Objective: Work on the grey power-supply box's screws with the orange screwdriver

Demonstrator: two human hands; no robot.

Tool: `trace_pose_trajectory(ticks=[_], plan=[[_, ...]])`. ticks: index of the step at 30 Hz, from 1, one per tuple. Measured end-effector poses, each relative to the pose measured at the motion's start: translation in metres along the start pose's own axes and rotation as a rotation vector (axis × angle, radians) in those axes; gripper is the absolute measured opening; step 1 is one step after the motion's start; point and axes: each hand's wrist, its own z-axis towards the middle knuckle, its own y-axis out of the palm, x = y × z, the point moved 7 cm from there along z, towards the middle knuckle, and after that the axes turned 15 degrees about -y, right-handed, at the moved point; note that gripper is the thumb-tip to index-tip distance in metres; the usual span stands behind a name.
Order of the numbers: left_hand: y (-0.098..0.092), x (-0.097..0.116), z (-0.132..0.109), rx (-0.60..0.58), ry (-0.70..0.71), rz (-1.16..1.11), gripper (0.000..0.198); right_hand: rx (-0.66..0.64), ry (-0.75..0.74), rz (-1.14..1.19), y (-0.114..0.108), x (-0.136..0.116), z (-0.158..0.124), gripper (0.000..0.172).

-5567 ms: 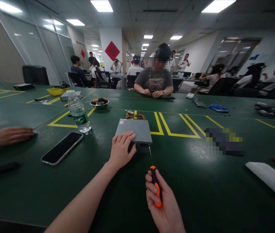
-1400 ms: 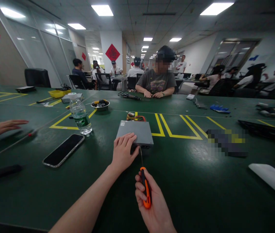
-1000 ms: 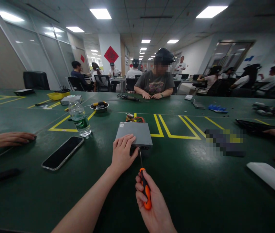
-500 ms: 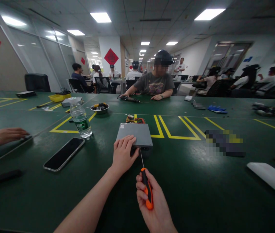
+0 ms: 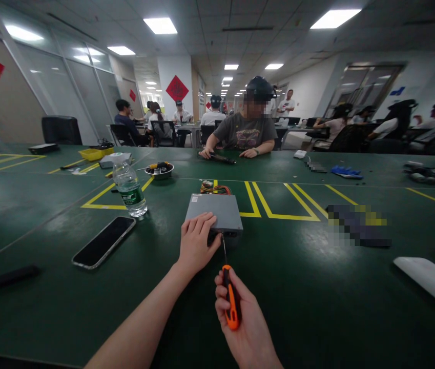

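Fingers (image 5: 223, 297) of the right hand (image 5: 246, 328) clench the orange-and-black screwdriver (image 5: 231, 302), its tip at the flat grey metal box (image 5: 214, 212) at 12 o'clock; the left hand (image 5: 196, 243) presses flat, unclenched, on the box's near corner on the green tabletop (image 5: 297, 287).

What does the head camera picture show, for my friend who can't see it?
A person's left hand rests on a flat grey metal box on a green table, while the right hand holds an orange-handled screwdriver with its tip at the box's near edge. A phone and water bottle sit to the left.
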Motion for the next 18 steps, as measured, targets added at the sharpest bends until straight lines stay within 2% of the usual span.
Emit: trace_pose_trajectory(ticks=[4, 11, 18], plan=[[0.0009, -0.0003, -0.0001, -0.009, -0.005, 0.006, 0.033, -0.056, 0.027, 0.050, 0.0033, 0.0021, 0.0016, 0.021], [0.0004, -0.0004, -0.0003, 0.006, -0.002, 0.005, 0.032, -0.022, 0.014, 0.058, 0.0000, 0.0027, 0.0040, 0.017], [0.0011, -0.0012, -0.0003, 0.009, -0.003, 0.002, 0.032, -0.089, 0.047, 0.105, 0.0049, 0.0025, 0.0042, 0.022]])
